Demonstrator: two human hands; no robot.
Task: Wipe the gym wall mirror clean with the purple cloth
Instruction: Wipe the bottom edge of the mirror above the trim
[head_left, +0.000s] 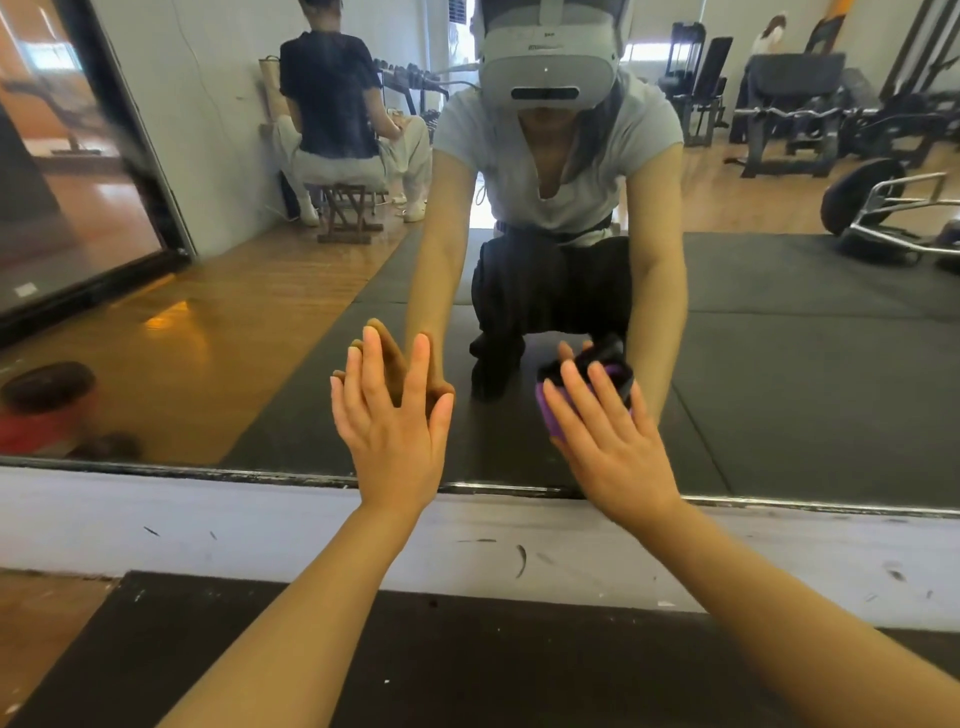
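Note:
The wall mirror (779, 364) fills the upper view, its bottom edge running above a white painted strip. My left hand (392, 421) rests flat on the glass low down, fingers spread, holding nothing. To its right, my right hand (608, 441) presses the purple cloth (551, 415) against the glass near the bottom edge. The cloth is bunched under my palm, purple showing at my fingers' left side with a dark part above. My crouching reflection faces me in the mirror.
A scuffed white wall strip (260, 525) sits below the mirror, with a black floor mat (415, 649) under my arms. Reflected are a seated person (337, 119) on a stool, weight benches and a barbell frame (893, 218). A dark framed panel (78, 182) stands at left.

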